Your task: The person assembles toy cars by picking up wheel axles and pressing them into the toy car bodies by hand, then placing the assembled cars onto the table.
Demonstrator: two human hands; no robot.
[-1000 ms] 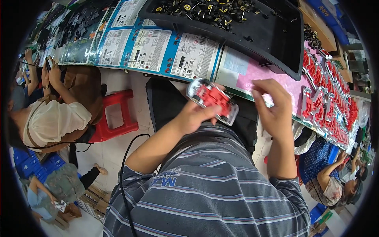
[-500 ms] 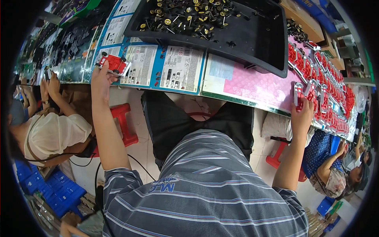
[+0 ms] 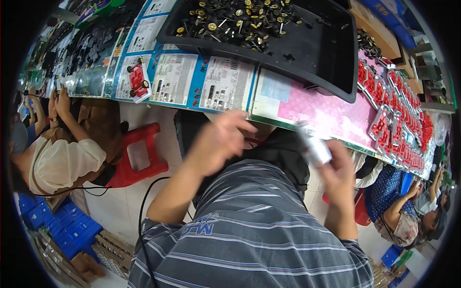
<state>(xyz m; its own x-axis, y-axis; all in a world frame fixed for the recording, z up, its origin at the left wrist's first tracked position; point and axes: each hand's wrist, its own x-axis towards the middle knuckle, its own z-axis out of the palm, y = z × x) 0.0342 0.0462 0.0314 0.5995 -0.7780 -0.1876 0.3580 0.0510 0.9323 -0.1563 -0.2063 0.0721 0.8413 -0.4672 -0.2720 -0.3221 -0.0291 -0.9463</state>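
My right hand (image 3: 340, 165) is closed on a silver-white toy car body (image 3: 317, 148), held over my lap just off the table's front edge; motion blurs it. My left hand (image 3: 218, 141) is in the air left of it, smeared by motion, with fingers apart and nothing seen in them. A toy car (image 3: 139, 79) with a red underside and black wheels lies on the table at the left, apart from both hands. On the right, rows of red-and-silver car bodies (image 3: 382, 122) lie on the table.
A large black bin (image 3: 331, 72) at the back holds many black axles with wheels (image 3: 240, 21), some yellow-faced. Printed sheets (image 3: 175, 77) cover the table left of a pink sheet (image 3: 319, 108). Another person (image 3: 67, 158) sits close by at the left, near a red stool (image 3: 139, 153).
My left hand has let go of the toy car at the left and moved right, toward the middle. My right hand has taken a car body from the rows and drawn it toward me, leftward.
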